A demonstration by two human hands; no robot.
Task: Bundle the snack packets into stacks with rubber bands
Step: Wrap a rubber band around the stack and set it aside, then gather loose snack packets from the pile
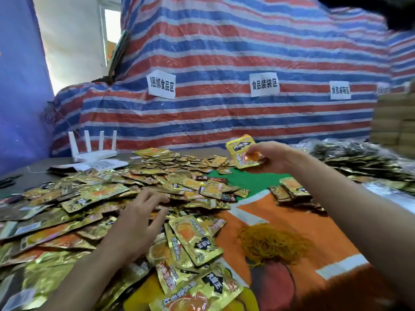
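A big heap of gold and orange snack packets [94, 198] covers the left and middle of the table. My left hand [143, 212] lies on the heap with fingers spread and loosely bent, touching packets. My right hand [271, 156] is raised above the table's far side and grips a small stack of yellow packets [241, 151]. A tangle of orange rubber bands [271, 243] lies on the cloth near my right forearm. A short row of stacked packets [292, 189] lies just under that forearm.
An orange and green printed cloth [253, 180] covers the table. A white router [94, 151] with antennas stands at the back left. Dark packets [359, 158] pile at the right. A striped tarp [224, 86] with paper labels rises behind, cardboard boxes [395, 122] beside it.
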